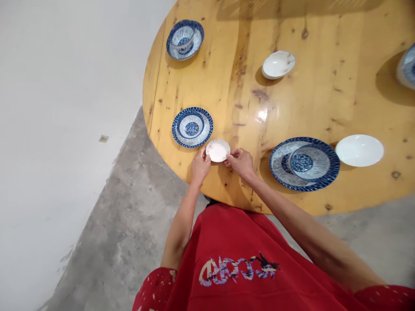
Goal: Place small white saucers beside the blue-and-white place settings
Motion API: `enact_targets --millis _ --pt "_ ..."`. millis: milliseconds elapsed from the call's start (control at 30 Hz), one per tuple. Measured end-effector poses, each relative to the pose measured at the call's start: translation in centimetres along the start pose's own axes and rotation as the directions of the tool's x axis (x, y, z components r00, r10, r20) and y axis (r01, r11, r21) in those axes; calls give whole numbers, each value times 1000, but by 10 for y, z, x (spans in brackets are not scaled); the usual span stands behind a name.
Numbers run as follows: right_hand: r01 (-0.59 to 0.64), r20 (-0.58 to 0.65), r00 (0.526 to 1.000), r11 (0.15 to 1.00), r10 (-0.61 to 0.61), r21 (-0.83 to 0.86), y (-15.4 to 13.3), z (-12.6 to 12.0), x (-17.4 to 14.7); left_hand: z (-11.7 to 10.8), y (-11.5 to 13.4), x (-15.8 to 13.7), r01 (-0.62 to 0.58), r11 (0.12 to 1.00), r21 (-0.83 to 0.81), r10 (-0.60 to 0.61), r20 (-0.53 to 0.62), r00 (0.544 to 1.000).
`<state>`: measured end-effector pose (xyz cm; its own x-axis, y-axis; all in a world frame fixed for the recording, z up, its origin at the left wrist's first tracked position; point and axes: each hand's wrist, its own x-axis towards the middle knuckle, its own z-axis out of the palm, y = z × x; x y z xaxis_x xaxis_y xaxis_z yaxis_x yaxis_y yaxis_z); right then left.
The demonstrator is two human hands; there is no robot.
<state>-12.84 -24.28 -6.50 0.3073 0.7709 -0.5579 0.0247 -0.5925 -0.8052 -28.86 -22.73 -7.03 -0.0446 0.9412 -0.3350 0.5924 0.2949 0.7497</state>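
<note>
A small white dish (218, 150) is at the near left edge of the wooden table, between my two hands. My left hand (201, 166) pinches its left rim, and my right hand (240, 163) grips the right rim with thumb and fingers. Just beyond my left hand lies a blue-patterned plate (175, 137) with a matching bowl (192, 128) on it. To the right of my right hand is a larger blue-rimmed plate (279, 172), with a blue and white bowl (319, 162) standing on it.
A white bowl (359, 150) adjoins the larger plate. Farther back are another white bowl (276, 68) and a plate (198, 47) holding a bowl (183, 36). A blue-patterned vessel (408, 69) is cut off at right. The table (223, 86) has a rounded edge; a wall (65, 108) rises at left.
</note>
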Motion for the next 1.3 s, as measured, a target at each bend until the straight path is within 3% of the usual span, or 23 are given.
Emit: enact_targets --millis 1067,1300 --pt "8 87 996 1000 -6 -26 10 0 2 -4 -4 3 -32 996 84 32 7 999" --pt "-8 45 999 1000 8 14 5 5 -1 -7 -7 8 -28 1000 6 28 26 999"
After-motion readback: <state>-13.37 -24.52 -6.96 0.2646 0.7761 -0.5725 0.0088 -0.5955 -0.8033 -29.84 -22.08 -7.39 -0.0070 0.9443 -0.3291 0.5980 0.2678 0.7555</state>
